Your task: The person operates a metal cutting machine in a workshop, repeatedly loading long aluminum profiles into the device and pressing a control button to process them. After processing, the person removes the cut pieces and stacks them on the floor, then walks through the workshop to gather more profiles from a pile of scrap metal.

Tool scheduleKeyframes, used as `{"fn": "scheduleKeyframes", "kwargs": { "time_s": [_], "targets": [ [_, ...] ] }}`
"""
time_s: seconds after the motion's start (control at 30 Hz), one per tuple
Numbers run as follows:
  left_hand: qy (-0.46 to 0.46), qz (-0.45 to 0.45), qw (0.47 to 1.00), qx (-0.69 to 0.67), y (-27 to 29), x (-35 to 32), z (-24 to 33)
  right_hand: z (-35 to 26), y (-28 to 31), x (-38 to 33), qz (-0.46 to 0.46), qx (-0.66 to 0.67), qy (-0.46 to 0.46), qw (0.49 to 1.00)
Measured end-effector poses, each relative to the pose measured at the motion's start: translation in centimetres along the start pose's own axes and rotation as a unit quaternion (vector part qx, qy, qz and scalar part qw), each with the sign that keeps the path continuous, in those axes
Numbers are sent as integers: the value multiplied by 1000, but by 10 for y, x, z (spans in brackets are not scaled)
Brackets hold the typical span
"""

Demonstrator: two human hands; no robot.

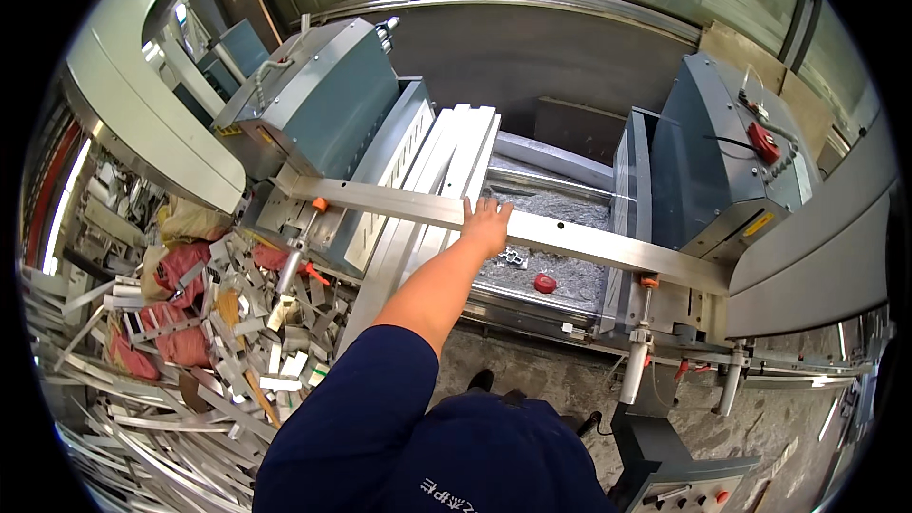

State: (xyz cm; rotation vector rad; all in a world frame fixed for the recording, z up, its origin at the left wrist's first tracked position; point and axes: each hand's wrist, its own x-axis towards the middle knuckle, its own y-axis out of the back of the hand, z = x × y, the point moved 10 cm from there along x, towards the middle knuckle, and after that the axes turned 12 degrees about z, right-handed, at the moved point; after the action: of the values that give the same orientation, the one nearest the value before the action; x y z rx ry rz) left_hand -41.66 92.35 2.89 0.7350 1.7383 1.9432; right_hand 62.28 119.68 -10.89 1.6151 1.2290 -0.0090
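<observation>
A long silver aluminium profile (589, 239) with small round holes lies across the machine, spanning from the left saw head to the right one. My left hand (486, 226) is laid over its middle, fingers bent over the far edge and gripping it. Beneath it on the left, several pale profiles (454, 147) lie lengthwise on the machine. My right hand is out of view. Near the profile's ends stand clamp cylinders, the left one (296, 249) and the right one (642, 347), each with an orange tip.
Blue-grey saw housings stand left (323, 104) and right (698, 152). Metal chips (570, 275), a red object (544, 283) and a small profile offcut (513, 256) lie in the bed between. Scrap offcuts (256, 342) heap at left. A control panel (689, 494) stands lower right.
</observation>
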Motion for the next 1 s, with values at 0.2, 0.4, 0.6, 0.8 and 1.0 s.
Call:
{"fn": "scheduleKeyframes", "kwargs": {
  "time_s": [0.2, 0.4, 0.6, 0.8, 1.0],
  "targets": [
    [-1, -1, 1000, -12, 6, -1, 3, -16, -5, -16, -51, -31, 2, 998],
    [1, 0, 1000, -13, 3, 1, 1, -28, -9, -25, -5, -39, 8, 999],
    [-9, 31, 999, 16, -11, 6, -7, -36, -25, -25, -11, -42, 6, 999],
    [-3, 13, 1000, 6, -4, 4, -2, -36, -29, -23, -15, -42, 8, 999],
    [4, -5, 1000, -10, 6, -1, 1, -33, -27, -23, -19, -45, 11, 999]
  ]
}}
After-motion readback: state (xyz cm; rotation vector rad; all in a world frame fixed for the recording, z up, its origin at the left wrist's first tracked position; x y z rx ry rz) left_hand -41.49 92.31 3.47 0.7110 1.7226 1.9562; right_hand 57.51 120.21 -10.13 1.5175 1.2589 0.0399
